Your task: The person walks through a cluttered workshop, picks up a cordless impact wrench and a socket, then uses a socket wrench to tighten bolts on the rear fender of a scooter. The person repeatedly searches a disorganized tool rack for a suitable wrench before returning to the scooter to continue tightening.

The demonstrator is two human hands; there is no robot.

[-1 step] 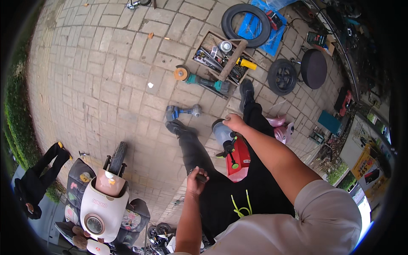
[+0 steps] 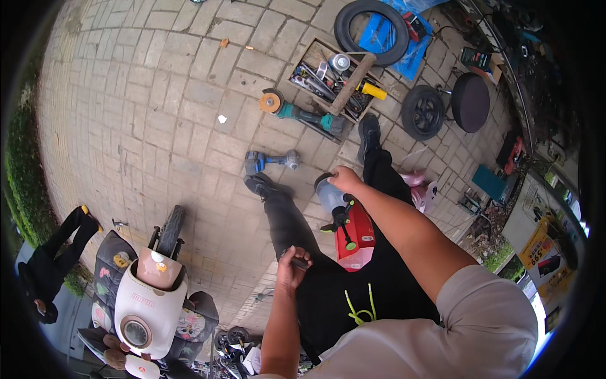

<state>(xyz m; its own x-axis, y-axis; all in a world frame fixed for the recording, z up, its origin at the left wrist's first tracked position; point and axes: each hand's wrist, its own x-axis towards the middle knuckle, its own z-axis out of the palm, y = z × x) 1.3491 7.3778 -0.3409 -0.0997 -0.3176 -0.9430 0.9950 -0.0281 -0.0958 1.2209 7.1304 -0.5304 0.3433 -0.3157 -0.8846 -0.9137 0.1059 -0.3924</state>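
Observation:
My right hand [image 2: 342, 179] is closed on the dark rim at the upper end of a translucent bottle [image 2: 331, 197] with a black and green spray head [image 2: 344, 227]. The bottle lies over a red container [image 2: 356, 252] between my legs. My left hand [image 2: 292, 265] is closed around a small dark object at my left thigh, too hidden to name. A blue cordless tool [image 2: 257, 162] lies on the paving by my left shoe, and an angle grinder [image 2: 297, 112] lies farther forward.
Ahead are a wooden toolbox [image 2: 306, 76], tyre [image 2: 390, 54], small wheel [image 2: 421, 114] and dark round seat [image 2: 470, 102]. Pink object [image 2: 428, 196] sits beside my right leg. A white scooter [image 2: 151, 297] stands left; a person in dark clothes [image 2: 50, 259] is beyond it. Workshop clutter [image 2: 489, 183] lines the right.
The view has shifted slightly, and the person at the left appears a little different in position. My hands keep the same grips.

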